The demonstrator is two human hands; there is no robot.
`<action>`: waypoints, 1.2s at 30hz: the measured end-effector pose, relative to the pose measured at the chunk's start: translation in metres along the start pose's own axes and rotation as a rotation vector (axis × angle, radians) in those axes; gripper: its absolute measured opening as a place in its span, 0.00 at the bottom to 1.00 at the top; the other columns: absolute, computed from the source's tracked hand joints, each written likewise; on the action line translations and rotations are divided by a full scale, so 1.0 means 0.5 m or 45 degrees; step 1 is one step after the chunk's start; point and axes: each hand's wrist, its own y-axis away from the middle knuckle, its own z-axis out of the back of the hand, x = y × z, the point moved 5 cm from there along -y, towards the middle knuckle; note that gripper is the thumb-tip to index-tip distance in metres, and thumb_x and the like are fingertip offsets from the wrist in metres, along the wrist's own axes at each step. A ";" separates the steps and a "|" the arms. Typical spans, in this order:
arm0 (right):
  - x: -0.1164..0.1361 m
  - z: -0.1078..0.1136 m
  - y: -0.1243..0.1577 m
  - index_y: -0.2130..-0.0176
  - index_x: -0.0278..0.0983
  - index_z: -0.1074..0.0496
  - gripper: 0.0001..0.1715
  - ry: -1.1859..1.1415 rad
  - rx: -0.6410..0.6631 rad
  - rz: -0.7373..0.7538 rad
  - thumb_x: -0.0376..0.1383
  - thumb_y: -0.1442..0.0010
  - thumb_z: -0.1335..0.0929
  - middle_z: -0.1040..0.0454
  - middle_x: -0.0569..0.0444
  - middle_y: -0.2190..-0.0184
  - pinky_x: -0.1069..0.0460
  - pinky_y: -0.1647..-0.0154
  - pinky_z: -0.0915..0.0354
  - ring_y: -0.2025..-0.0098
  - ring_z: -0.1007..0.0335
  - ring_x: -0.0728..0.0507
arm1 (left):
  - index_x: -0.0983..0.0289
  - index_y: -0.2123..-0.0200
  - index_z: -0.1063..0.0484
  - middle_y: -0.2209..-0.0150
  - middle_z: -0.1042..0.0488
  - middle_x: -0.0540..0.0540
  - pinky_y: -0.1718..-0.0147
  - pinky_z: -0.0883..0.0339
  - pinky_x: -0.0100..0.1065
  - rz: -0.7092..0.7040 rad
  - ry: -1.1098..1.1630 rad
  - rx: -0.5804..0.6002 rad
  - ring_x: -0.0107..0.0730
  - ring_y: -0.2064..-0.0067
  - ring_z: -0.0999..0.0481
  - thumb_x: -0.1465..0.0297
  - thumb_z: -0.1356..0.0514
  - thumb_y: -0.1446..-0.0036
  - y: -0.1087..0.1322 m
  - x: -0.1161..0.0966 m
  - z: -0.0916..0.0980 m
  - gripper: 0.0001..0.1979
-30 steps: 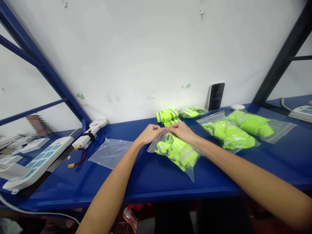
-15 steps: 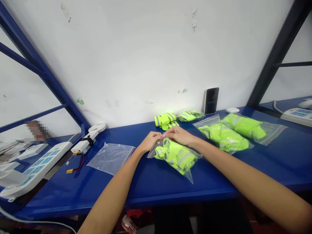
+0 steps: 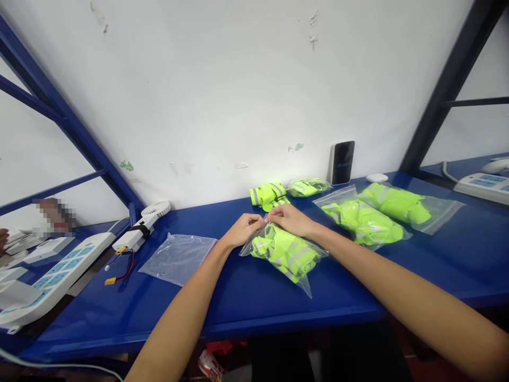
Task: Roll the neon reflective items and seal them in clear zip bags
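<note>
Bag [image 3: 284,253] mouth pinched between both hands' fingertips.

The clear plastic bag stuffed with yellow-green vests [image 3: 284,253] lies in the middle of the blue metal shelf [image 3: 246,297]. The left hand [image 3: 243,230] and right hand [image 3: 289,218] meet at its far edge. The empty clear plastic bag [image 3: 177,257] lies to its left. Two filled clear plastic bags [image 3: 382,212] lie to its right. The folded yellow-green vests [image 3: 269,194] sit behind it by the white wall [image 3: 222,95].

Clear glossy plastic bag [image 3: 306,265]; glossy blue shelf [image 3: 246,297].
</note>
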 end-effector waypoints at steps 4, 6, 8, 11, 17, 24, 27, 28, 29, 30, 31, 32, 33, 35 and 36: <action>-0.008 -0.002 0.002 0.71 0.32 0.23 0.14 0.055 0.039 -0.029 0.37 0.45 0.36 0.24 0.53 0.74 0.54 0.72 0.42 0.73 0.34 0.47 | 0.65 0.75 0.35 0.78 0.40 0.46 0.75 0.49 0.27 -0.036 -0.053 0.015 0.24 0.75 0.42 0.51 0.44 0.44 0.005 -0.008 -0.008 0.22; -0.011 -0.003 0.002 0.71 0.32 0.24 0.14 0.056 0.055 -0.014 0.37 0.45 0.36 0.24 0.53 0.73 0.54 0.72 0.42 0.73 0.34 0.47 | 0.65 0.75 0.35 0.77 0.40 0.47 0.75 0.49 0.27 -0.051 -0.058 0.021 0.24 0.75 0.42 0.51 0.44 0.44 0.005 -0.011 -0.011 0.22; -0.012 -0.003 0.000 0.70 0.32 0.24 0.13 0.016 0.051 0.008 0.37 0.45 0.35 0.23 0.52 0.71 0.54 0.70 0.40 0.71 0.32 0.47 | 0.65 0.74 0.35 0.77 0.40 0.47 0.75 0.49 0.27 -0.045 -0.033 0.014 0.24 0.75 0.41 0.53 0.43 0.44 0.004 -0.009 -0.010 0.20; -0.010 -0.004 -0.003 0.68 0.32 0.24 0.12 -0.003 0.033 0.038 0.37 0.45 0.35 0.22 0.50 0.69 0.53 0.67 0.38 0.68 0.29 0.45 | 0.66 0.75 0.33 0.77 0.38 0.47 0.75 0.47 0.27 -0.004 0.051 -0.019 0.24 0.75 0.41 0.57 0.42 0.45 -0.001 0.001 -0.003 0.17; -0.011 0.006 -0.005 0.71 0.31 0.25 0.14 -0.024 -0.090 0.034 0.39 0.45 0.34 0.23 0.50 0.72 0.53 0.69 0.40 0.70 0.32 0.46 | 0.65 0.77 0.36 0.79 0.42 0.46 0.77 0.50 0.27 -0.012 0.028 -0.031 0.22 0.78 0.44 0.58 0.43 0.44 -0.002 0.003 0.001 0.17; -0.037 -0.002 -0.009 0.72 0.32 0.24 0.15 -0.157 0.089 -0.070 0.40 0.45 0.35 0.25 0.52 0.74 0.54 0.73 0.42 0.74 0.36 0.48 | 0.66 0.75 0.35 0.78 0.41 0.46 0.76 0.49 0.26 -0.042 -0.020 0.015 0.22 0.76 0.43 0.53 0.44 0.43 0.002 -0.006 -0.010 0.20; -0.038 -0.002 -0.011 0.72 0.32 0.23 0.12 -0.142 0.064 -0.044 0.38 0.47 0.33 0.24 0.52 0.73 0.54 0.71 0.40 0.72 0.34 0.47 | 0.66 0.75 0.35 0.79 0.41 0.46 0.77 0.50 0.26 -0.011 -0.008 0.011 0.22 0.77 0.43 0.54 0.43 0.44 0.002 -0.002 -0.010 0.20; -0.038 -0.001 -0.012 0.72 0.32 0.23 0.12 -0.121 0.039 -0.033 0.38 0.48 0.33 0.24 0.53 0.74 0.54 0.71 0.40 0.72 0.34 0.47 | 0.65 0.75 0.35 0.79 0.41 0.46 0.77 0.50 0.26 -0.010 -0.009 0.016 0.22 0.77 0.43 0.54 0.43 0.44 0.002 -0.002 -0.011 0.20; -0.038 0.000 -0.013 0.72 0.32 0.23 0.11 -0.103 0.013 -0.025 0.38 0.49 0.32 0.24 0.53 0.75 0.54 0.71 0.40 0.73 0.34 0.47 | 0.65 0.75 0.35 0.79 0.41 0.46 0.77 0.50 0.26 -0.013 -0.011 0.024 0.22 0.77 0.43 0.54 0.43 0.44 0.002 -0.003 -0.011 0.19; -0.039 0.001 -0.014 0.72 0.32 0.23 0.11 -0.095 -0.008 -0.022 0.38 0.49 0.32 0.25 0.54 0.76 0.54 0.71 0.41 0.73 0.34 0.47 | 0.65 0.75 0.35 0.79 0.41 0.46 0.77 0.50 0.26 -0.015 -0.012 0.035 0.22 0.77 0.44 0.54 0.43 0.44 0.002 -0.003 -0.011 0.19; -0.041 0.001 -0.014 0.73 0.32 0.23 0.12 -0.100 -0.020 -0.023 0.38 0.49 0.32 0.25 0.54 0.76 0.54 0.72 0.41 0.73 0.34 0.47 | 0.65 0.74 0.36 0.79 0.42 0.45 0.77 0.51 0.26 -0.016 -0.007 0.045 0.22 0.77 0.44 0.54 0.43 0.44 0.003 -0.003 -0.011 0.19; -0.042 0.001 -0.014 0.73 0.32 0.23 0.12 -0.119 -0.018 -0.023 0.38 0.48 0.33 0.25 0.54 0.76 0.54 0.72 0.41 0.74 0.34 0.47 | 0.65 0.74 0.36 0.79 0.42 0.45 0.77 0.51 0.26 -0.018 0.005 0.052 0.21 0.77 0.44 0.54 0.42 0.44 0.003 -0.004 -0.010 0.20; -0.042 0.000 -0.014 0.73 0.32 0.22 0.12 -0.149 -0.004 -0.022 0.38 0.48 0.33 0.24 0.53 0.75 0.54 0.72 0.40 0.73 0.34 0.47 | 0.65 0.74 0.36 0.78 0.42 0.45 0.77 0.51 0.26 -0.022 0.018 0.060 0.21 0.77 0.44 0.53 0.42 0.45 0.003 -0.004 -0.010 0.20; -0.044 -0.002 -0.013 0.71 0.32 0.22 0.12 -0.211 0.042 -0.022 0.37 0.48 0.33 0.23 0.52 0.73 0.54 0.71 0.40 0.73 0.33 0.47 | 0.65 0.74 0.37 0.78 0.42 0.45 0.77 0.50 0.26 -0.039 0.028 0.078 0.21 0.76 0.44 0.52 0.41 0.45 0.002 -0.004 -0.009 0.21; -0.044 -0.003 -0.013 0.70 0.32 0.21 0.11 -0.224 0.057 -0.023 0.36 0.48 0.33 0.22 0.52 0.72 0.54 0.71 0.40 0.72 0.33 0.47 | 0.65 0.73 0.37 0.78 0.42 0.45 0.77 0.50 0.25 -0.046 0.024 0.086 0.21 0.77 0.44 0.52 0.41 0.46 0.002 -0.004 -0.009 0.21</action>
